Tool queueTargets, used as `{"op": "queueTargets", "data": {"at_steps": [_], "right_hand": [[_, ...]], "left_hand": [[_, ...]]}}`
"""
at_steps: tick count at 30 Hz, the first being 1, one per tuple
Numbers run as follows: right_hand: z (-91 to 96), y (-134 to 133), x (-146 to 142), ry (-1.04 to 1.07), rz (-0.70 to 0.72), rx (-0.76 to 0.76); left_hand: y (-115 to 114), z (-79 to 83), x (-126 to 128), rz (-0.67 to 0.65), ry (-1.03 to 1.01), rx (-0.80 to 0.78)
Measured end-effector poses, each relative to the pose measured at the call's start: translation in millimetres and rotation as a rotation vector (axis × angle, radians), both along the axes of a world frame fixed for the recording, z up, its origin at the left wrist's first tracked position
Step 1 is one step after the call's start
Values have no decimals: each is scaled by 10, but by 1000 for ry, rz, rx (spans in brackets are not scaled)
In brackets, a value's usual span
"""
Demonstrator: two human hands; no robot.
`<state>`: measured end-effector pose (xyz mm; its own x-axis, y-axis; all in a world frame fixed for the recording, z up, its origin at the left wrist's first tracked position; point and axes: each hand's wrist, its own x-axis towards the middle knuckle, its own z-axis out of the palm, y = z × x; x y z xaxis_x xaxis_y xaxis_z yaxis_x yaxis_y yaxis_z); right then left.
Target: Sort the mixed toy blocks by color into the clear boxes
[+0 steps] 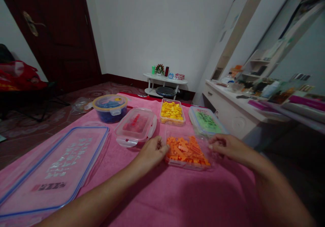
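Observation:
A clear plastic box [189, 166] of orange building bricks [186, 149] is on the pink cloth in front of me. My left hand [154, 149] grips its left side, thumb and fingers closed at the edge. At the opposite side my right hand [223, 145] pinches the box's right edge. Whether a lid lies over the bricks I cannot tell. Just left of my left hand sits a lidded clear container [137, 127] with red contents. Behind the orange bricks stands a clear box of yellow bricks [172, 111]; a blue-rimmed lidded container [207, 120] with green contents is to its right.
A large blue-edged lid [63, 162] lies at the left on the pink cloth [162, 200]. Behind it stands a round blue bowl [111, 109] with a yellow-rimmed lid. A cluttered white dresser [233, 106] borders the right; a small white table [165, 79] stands by the wall.

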<state>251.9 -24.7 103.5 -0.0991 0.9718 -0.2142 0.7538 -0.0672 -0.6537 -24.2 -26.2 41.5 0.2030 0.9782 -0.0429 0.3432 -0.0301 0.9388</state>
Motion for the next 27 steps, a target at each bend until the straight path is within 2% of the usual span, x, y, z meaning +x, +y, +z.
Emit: {"op": "queueTargets", "data": {"at_steps": [3, 6, 8, 11, 13, 15, 18, 22, 25, 27], "right_hand": [[6, 8, 8, 5, -16, -8], [-45, 0, -72, -36, -14, -70], [-114, 10, -168, -83, -40, -22], [-177, 45, -253, -103, -107, 99], [-132, 52, -208, -30, -172, 126], [-25, 34, -101, 84, -284, 169], [113, 3, 19, 220, -426, 338], [59, 39, -66, 100, -337, 348], [-24, 91, -146, 61, -325, 407], [-38, 103, -156, 68, -322, 432]], "left_hand": [[-30, 30, 11, 12, -27, -41], [-34, 44, 2, -39, -138, -256], [-25, 31, -22, -64, -195, -338], [-38, 29, -35, -6, -243, -287], [-84, 86, 15, 6, -291, -202], [-138, 184, 112, -70, -349, -122], [-151, 283, 243, -168, -425, -81], [-58, 160, 206, -8, -418, -148], [-37, 69, 116, -20, -386, -169], [-53, 82, 94, -30, -392, -189]]}}
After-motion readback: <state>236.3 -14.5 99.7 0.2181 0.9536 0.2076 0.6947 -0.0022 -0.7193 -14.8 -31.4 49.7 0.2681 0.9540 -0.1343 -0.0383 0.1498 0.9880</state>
